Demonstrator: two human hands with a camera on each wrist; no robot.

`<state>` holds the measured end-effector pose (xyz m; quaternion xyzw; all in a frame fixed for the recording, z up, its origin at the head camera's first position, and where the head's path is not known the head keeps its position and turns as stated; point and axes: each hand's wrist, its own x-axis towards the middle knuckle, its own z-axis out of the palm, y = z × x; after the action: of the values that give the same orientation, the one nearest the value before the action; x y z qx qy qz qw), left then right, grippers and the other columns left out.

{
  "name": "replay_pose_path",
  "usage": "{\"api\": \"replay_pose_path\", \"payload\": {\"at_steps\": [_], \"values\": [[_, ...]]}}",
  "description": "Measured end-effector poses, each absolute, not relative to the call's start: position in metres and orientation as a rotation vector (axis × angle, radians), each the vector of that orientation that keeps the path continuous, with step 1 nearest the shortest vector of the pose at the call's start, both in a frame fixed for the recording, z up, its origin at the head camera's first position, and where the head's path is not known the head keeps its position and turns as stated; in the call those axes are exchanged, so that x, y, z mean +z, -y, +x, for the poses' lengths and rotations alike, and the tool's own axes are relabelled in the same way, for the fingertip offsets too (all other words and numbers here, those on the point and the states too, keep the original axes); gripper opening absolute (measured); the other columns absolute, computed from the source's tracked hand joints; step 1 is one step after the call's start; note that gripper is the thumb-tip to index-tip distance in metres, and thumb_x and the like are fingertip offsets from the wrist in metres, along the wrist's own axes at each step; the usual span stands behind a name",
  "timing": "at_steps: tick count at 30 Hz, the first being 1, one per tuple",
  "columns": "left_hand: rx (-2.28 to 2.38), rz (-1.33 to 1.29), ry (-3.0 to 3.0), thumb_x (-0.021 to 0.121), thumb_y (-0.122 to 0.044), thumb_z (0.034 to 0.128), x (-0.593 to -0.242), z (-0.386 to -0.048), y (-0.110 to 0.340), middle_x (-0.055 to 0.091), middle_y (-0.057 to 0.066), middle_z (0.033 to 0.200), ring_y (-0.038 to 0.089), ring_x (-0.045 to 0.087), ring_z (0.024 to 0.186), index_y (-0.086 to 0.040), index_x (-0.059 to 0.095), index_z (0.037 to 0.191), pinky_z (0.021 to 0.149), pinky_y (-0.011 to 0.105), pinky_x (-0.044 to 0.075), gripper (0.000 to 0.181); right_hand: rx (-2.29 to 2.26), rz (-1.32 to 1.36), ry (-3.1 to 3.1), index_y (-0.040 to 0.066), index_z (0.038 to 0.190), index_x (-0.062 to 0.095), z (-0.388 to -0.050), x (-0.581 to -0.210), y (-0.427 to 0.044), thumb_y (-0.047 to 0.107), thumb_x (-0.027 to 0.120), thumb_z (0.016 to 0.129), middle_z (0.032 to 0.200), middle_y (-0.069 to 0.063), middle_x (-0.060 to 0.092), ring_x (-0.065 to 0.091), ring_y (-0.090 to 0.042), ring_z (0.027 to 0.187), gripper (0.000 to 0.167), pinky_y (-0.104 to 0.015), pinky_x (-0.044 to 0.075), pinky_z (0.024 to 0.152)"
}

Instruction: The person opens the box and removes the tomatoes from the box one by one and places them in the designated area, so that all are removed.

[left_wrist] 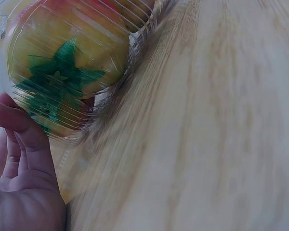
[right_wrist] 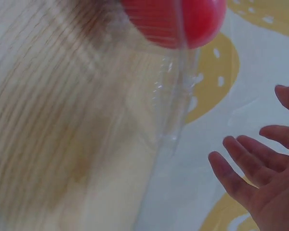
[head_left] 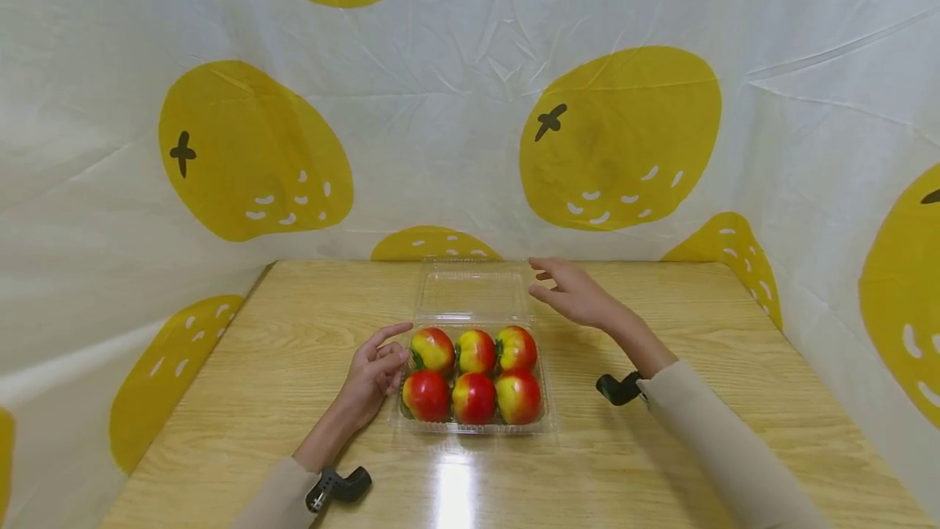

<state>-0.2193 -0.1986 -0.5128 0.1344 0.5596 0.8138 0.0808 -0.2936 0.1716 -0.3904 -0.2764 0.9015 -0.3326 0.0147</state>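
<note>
A clear plastic clamshell box (head_left: pixel 470 429) stands on the table with its lid (head_left: pixel 473 296) folded back on the far side. Two rows of red-and-yellow fruits (head_left: pixel 474 397) fill its base; in the left wrist view a fruit (left_wrist: pixel 101 45) shows a green star-shaped leaf cap through the ridged wall. At the box's left side is my left hand (head_left: pixel 370 374), fingers loosely bent and fingertips close to the wall; contact is unclear. My right hand (head_left: pixel 576 296) hovers by the lid's right edge, fingers spread (right_wrist: pixel 236 178) and holding nothing.
The box sits mid-way on a light wood-grain table (head_left: pixel 308 308). A white curtain (head_left: pixel 441 145) printed with yellow fruit shapes hangs along the table's back and sides. Each wrist carries a black camera mount (head_left: pixel 620 388).
</note>
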Motion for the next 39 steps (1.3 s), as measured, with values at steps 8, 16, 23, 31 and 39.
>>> {"api": "replay_pose_path", "payload": {"at_steps": [8, 16, 23, 31, 39], "values": [[2.432, 0.415, -1.684, 0.054, -0.001, 0.1026, -0.513, -0.218, 0.198, 0.062, -0.007, 0.079, 0.005, 0.053, 0.053, 0.004, 0.040, 0.150, 0.046, 0.014, 0.042, 0.050, -0.855, -1.106, -2.709, -0.007, 0.152, 0.042, -0.275, -0.373, -0.157, 0.021, 0.065, 0.101, 0.151, -0.030, 0.048, 0.059, -0.045, 0.130, 0.062, -0.060, 0.053, 0.102], [2.433, 0.366, -1.699, 0.059, 0.000, 0.0999, -0.511, -0.217, 0.197, 0.062, -0.006, 0.079, 0.005, 0.053, 0.051, 0.002, 0.042, 0.149, 0.044, 0.014, 0.042, 0.052, -0.682, -1.172, -2.567, -0.003, 0.150, 0.048, -0.267, -0.367, -0.149, 0.016, 0.074, 0.094, 0.147, -0.023, 0.055, 0.061, -0.041, 0.128, 0.065, -0.055, 0.056, 0.100], [2.433, 0.357, -1.700, 0.060, 0.002, 0.0984, -0.510, -0.217, 0.196, 0.062, -0.007, 0.079, 0.004, 0.052, 0.051, 0.002, 0.041, 0.150, 0.043, 0.014, 0.042, 0.054, -0.576, -1.205, -2.514, -0.003, 0.141, 0.058, -0.266, -0.373, -0.145, 0.011, 0.077, 0.090, 0.138, -0.022, 0.062, 0.064, -0.039, 0.125, 0.056, -0.050, 0.058, 0.097], [2.432, 0.346, -1.688, 0.061, 0.002, 0.0980, -0.510, -0.219, 0.196, 0.061, -0.006, 0.079, 0.004, 0.053, 0.051, 0.002, 0.042, 0.149, 0.044, 0.014, 0.041, 0.054, -0.471, -1.211, -2.566, -0.002, 0.135, 0.064, -0.265, -0.379, -0.142, 0.016, 0.080, 0.087, 0.132, -0.018, 0.067, 0.066, -0.036, 0.118, 0.053, -0.045, 0.057, 0.097], [2.420, 0.344, -1.700, 0.060, 0.000, 0.0993, -0.511, -0.218, 0.197, 0.062, -0.006, 0.079, 0.005, 0.054, 0.052, 0.000, 0.043, 0.147, 0.045, 0.014, 0.042, 0.051, -0.425, -1.246, -2.598, 0.001, 0.129, 0.068, -0.261, -0.378, -0.137, 0.015, 0.081, 0.085, 0.126, -0.014, 0.069, 0.065, -0.032, 0.112, 0.049, -0.048, 0.053, 0.101]]}}
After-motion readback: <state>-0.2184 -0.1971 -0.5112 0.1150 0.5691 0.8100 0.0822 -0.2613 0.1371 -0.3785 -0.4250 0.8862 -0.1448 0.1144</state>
